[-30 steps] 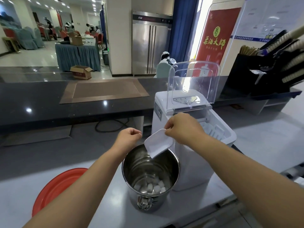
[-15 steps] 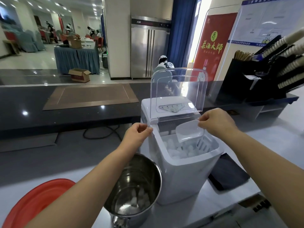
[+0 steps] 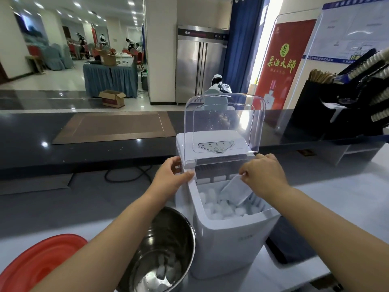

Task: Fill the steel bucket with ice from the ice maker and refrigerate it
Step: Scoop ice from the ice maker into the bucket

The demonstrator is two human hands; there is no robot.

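Observation:
A white ice maker (image 3: 231, 245) stands on the counter with its clear lid (image 3: 223, 121) raised. Its bin holds a heap of ice cubes (image 3: 221, 207). My right hand (image 3: 263, 175) pinches a white plastic scoop (image 3: 235, 191), whose mouth dips down into the ice. My left hand (image 3: 170, 178) grips the left top edge of the ice maker. The steel bucket (image 3: 168, 245) sits just left of the machine, below my left forearm, with some ice cubes on its bottom.
A red round lid or basin (image 3: 40, 264) lies at the lower left. A dark mat (image 3: 290, 243) sits right of the machine. A black cup and straw rack (image 3: 347, 98) stands at the far right. A steel refrigerator (image 3: 200, 64) stands across the raised dark counter (image 3: 84, 152).
My right hand carried the scoop from over the bucket to the ice maker and lowered it into the ice. My left hand moved from the bucket rim to the machine's top edge.

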